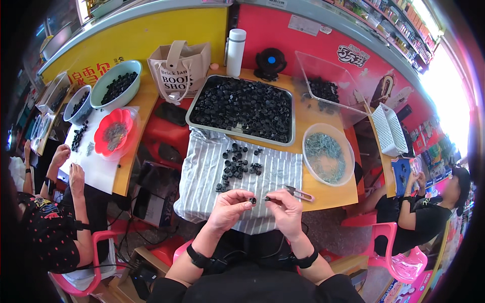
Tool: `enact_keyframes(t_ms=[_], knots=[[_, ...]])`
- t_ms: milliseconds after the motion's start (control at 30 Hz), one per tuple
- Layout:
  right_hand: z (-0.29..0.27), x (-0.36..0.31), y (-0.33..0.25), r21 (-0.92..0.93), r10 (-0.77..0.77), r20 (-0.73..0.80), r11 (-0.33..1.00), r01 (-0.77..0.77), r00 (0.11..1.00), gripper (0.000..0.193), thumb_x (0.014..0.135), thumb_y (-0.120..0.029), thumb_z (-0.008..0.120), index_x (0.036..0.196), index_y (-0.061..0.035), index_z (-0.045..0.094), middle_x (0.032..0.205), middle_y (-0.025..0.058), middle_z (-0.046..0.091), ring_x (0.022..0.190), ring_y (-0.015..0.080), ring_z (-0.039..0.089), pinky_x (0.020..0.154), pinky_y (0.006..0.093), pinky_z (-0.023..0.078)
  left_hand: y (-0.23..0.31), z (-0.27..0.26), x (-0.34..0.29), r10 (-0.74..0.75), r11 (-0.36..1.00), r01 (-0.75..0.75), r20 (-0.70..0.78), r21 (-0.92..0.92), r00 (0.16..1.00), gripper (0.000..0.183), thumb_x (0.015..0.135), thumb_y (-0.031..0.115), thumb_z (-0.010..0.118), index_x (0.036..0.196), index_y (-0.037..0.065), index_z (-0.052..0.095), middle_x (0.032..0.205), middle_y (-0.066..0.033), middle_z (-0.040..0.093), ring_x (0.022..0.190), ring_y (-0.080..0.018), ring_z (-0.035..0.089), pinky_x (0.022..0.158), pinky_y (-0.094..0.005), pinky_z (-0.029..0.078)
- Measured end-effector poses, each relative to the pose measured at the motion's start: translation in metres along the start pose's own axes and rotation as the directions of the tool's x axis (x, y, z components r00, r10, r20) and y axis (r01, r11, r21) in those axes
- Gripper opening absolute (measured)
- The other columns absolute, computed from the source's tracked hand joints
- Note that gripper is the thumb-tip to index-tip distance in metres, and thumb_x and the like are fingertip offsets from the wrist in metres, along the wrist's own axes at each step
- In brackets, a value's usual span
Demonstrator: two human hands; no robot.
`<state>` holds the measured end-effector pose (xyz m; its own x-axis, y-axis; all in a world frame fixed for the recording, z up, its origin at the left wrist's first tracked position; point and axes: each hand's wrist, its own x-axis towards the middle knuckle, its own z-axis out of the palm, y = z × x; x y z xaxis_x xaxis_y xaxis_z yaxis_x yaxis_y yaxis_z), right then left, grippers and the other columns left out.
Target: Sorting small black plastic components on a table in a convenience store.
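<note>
My left hand [230, 208] pinches a small round black plastic part [252, 200] between thumb and fingers. Close beside it, my right hand [285, 211] is closed on a tiny dark piece [267, 199], its kind too small to make out. Both hands are over the near part of a grey-and-white striped cloth [202, 171]. Just beyond them lies a loose pile of black plastic parts [235, 166]. A small tool with a pale handle [303, 195] rests by my right hand. Farther back, a metal tray [242, 135] is heaped with the same kind of black parts.
On the right stands a clear round tub [348, 174] of thin bluish-grey pieces, with a clear plastic bin [336, 76] behind. A white bottle [236, 53], black fan [270, 63] and canvas bag [189, 65] line the back. People sit left and right; a red bowl [103, 146] is leftward.
</note>
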<state>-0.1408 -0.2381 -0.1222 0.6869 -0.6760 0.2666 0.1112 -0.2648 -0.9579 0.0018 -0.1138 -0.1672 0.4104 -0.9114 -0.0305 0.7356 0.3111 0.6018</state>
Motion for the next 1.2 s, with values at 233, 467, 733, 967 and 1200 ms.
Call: enact_keyframes(t_ms=[233, 467, 733, 967, 1200], knots=[[0.017, -0.005, -0.025, -0.13, -0.035, 0.035, 0.991, 0.039, 0.999, 0.02, 0.079, 0.01, 0.071, 0.096, 0.0002, 0.068, 0.089, 0.0087, 0.064, 0.077, 0.0157, 0.063, 0.069, 0.0275, 0.052, 0.0, -0.003, -0.002, -0.015, 1.0, 0.016, 0.018, -0.017, 1.0, 0.027, 0.084, -0.009, 0.068, 0.111, -0.003, 0.067, 0.109, -0.0123, 0.068, 0.1, -0.0189, 0.066, 0.091, -0.0308, 0.053], [0.021, -0.005, -0.026, -0.262, -0.18, 0.027, 0.948, 0.181, 0.983, 0.019, 0.074, 0.007, 0.074, 0.088, -0.0014, 0.066, 0.085, 0.0093, 0.064, 0.077, 0.0238, 0.064, 0.067, 0.0321, 0.051, 0.006, 0.003, -0.003, -0.037, 0.999, 0.039, 0.046, -0.023, 0.998, 0.026, 0.084, -0.007, 0.07, 0.109, -0.001, 0.069, 0.109, -0.013, 0.067, 0.099, -0.0184, 0.064, 0.086, -0.0287, 0.052], [0.024, -0.004, -0.026, -0.389, -0.314, 0.051, 0.868, 0.309, 0.948, 0.02, 0.072, 0.005, 0.076, 0.088, -0.0027, 0.067, 0.083, 0.009, 0.064, 0.075, 0.0262, 0.062, 0.065, 0.0349, 0.048, 0.006, 0.002, -0.002, -0.021, 1.0, 0.021, 0.058, -0.002, 0.998, 0.026, 0.083, -0.006, 0.071, 0.108, -0.002, 0.07, 0.109, -0.0139, 0.067, 0.1, -0.0191, 0.063, 0.087, -0.0284, 0.051], [0.025, -0.003, -0.025, -0.411, -0.324, 0.062, 0.854, 0.32, 0.944, 0.022, 0.071, 0.006, 0.077, 0.089, -0.0011, 0.068, 0.084, 0.0098, 0.065, 0.074, 0.0249, 0.061, 0.065, 0.0334, 0.049, 0.004, 0.0, -0.002, -0.012, 1.0, 0.011, 0.059, 0.013, 0.998, 0.026, 0.082, -0.006, 0.071, 0.107, -0.002, 0.071, 0.109, -0.0137, 0.067, 0.102, -0.0194, 0.062, 0.089, -0.0287, 0.049], [0.028, -0.003, -0.03, -0.376, -0.338, 0.05, 0.865, 0.331, 0.94, 0.02, 0.072, 0.007, 0.076, 0.088, -0.0007, 0.067, 0.085, 0.011, 0.065, 0.073, 0.0253, 0.061, 0.065, 0.0329, 0.048, 0.005, 0.001, -0.004, -0.048, 0.998, 0.048, 0.025, -0.032, 0.999, 0.027, 0.083, -0.007, 0.071, 0.11, -0.001, 0.069, 0.109, -0.013, 0.068, 0.098, -0.0164, 0.064, 0.08, -0.025, 0.051]])
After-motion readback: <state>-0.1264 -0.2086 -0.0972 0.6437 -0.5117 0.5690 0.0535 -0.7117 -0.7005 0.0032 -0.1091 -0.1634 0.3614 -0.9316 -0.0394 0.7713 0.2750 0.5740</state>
